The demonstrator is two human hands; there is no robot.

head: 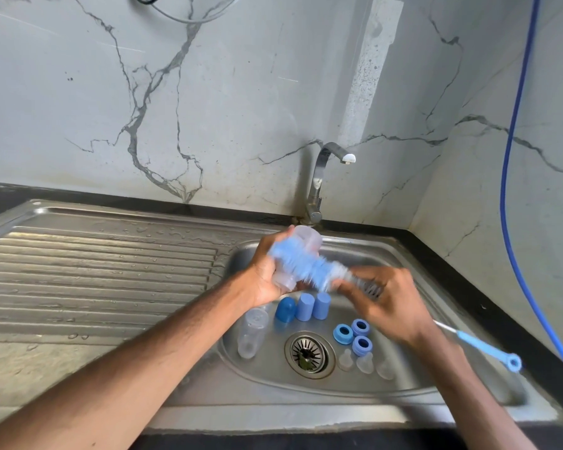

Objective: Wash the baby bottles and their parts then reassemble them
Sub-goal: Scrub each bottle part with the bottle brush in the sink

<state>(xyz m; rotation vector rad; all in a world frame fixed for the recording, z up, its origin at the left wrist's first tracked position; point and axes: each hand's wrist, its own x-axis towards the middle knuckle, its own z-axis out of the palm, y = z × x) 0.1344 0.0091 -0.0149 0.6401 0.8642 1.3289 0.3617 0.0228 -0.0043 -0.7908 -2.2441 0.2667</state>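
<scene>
My left hand (pixel 267 274) grips a clear baby bottle (pixel 306 240) over the sink basin. My right hand (pixel 387 298) holds a blue bottle brush (pixel 309 269), whose blurred bristles lie across the bottle's outside; its handle (pixel 488 347) sticks out behind my wrist. In the basin lie another clear bottle (pixel 252 332), three blue caps (pixel 304 306), three blue collar rings (pixel 355 336) and three clear teats (pixel 366 362).
The steel sink (pixel 387 389) has a drain strainer (pixel 309 354) in the middle. The tap (pixel 325 177) stands behind, spout turned right, with no water running. A wet ribbed draining board (pixel 95 280) lies to the left. A blue hose (pixel 514 157) hangs down the right wall.
</scene>
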